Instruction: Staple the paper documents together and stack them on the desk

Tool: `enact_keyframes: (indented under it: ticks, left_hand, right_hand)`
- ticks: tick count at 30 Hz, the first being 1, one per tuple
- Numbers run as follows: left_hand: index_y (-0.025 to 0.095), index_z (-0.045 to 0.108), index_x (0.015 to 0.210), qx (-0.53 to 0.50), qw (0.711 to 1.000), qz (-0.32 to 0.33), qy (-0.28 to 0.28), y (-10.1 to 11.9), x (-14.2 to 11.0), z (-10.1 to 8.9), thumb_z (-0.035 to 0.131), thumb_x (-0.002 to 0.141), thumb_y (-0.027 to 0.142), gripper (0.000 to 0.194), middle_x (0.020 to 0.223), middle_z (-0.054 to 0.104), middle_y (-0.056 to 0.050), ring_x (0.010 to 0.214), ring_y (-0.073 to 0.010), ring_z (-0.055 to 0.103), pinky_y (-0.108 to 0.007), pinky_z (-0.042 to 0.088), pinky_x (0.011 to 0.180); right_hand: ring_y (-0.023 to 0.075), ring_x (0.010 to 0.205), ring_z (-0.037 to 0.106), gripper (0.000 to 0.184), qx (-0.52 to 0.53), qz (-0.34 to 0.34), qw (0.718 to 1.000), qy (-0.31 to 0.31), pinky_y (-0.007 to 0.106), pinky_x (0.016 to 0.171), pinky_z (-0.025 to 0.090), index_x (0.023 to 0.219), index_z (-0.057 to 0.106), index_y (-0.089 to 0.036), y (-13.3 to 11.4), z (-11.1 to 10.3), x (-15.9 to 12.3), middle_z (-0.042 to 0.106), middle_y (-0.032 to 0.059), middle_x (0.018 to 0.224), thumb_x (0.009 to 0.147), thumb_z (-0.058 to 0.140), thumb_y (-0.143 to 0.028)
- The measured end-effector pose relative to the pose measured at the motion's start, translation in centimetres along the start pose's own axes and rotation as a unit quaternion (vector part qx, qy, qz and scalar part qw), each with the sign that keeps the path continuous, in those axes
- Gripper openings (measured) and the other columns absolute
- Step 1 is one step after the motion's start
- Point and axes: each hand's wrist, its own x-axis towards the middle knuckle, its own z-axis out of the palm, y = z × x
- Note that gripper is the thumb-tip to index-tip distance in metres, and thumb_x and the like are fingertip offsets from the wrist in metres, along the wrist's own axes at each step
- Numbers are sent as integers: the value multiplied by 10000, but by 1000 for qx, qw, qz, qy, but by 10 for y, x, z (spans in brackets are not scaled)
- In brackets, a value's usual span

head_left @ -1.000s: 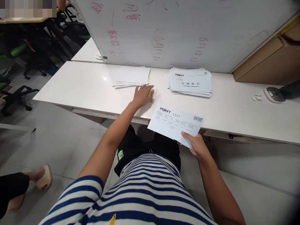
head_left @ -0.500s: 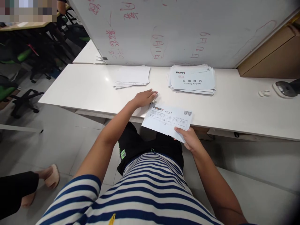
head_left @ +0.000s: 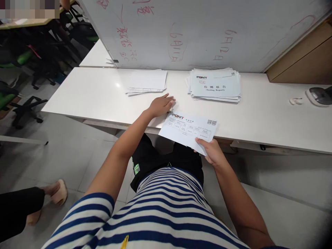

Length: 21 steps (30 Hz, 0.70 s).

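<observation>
A printed sheet of paper (head_left: 185, 129) with a PONY logo, a table of text and QR codes hangs over the desk's front edge. My right hand (head_left: 212, 152) grips its lower right corner, thumb on top and fingers underneath. Beside the sheet's upper left corner, my left hand (head_left: 161, 105) lies over the desk with its fingers stretched out. Something small and pale shows under its fingertips, too hidden to name. Farther back are a stack of testing reports (head_left: 215, 84) with a PONY cover on the right and a smaller pile of blank-looking sheets (head_left: 148, 80) on the left.
The white desk (head_left: 259, 114) runs across in front of me, with a whiteboard (head_left: 197, 34) bearing red writing behind it. At the right are a cardboard box (head_left: 301, 57), a small white object (head_left: 296, 101) and a grey-and-white device (head_left: 320, 95). A person's slippered foot (head_left: 60, 193) is at lower left.
The view has shifted slightly. Both hands keep nearly the same places, and the right hand still holds the sheet.
</observation>
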Motion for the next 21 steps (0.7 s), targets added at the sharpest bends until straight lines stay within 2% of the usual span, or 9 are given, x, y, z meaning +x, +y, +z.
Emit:
enact_keyframes:
  ticks: [6,21]
  left_hand:
    - [257,546,1395,0,1000,-3,3,0,1,1,184,1014,468,567,1514,473,16,1483,-208,294,-411,301,1179]
    - [268,543,1399,25,1000,-2,9,1,1,6,189,1017,427,544,1499,495,13,1476,-219,309,-429,312,1153]
  right_hand:
    - [192,660,656,400,-9,-19,1000,-22,311,453,558,1027,712,-144,5,1,11,722,109,1112,660,793,-279]
    - [194,687,666,369,-5,-7,1000,-10,291,451,571,996,714,-152,4,6,10,715,104,1163,656,799,-268]
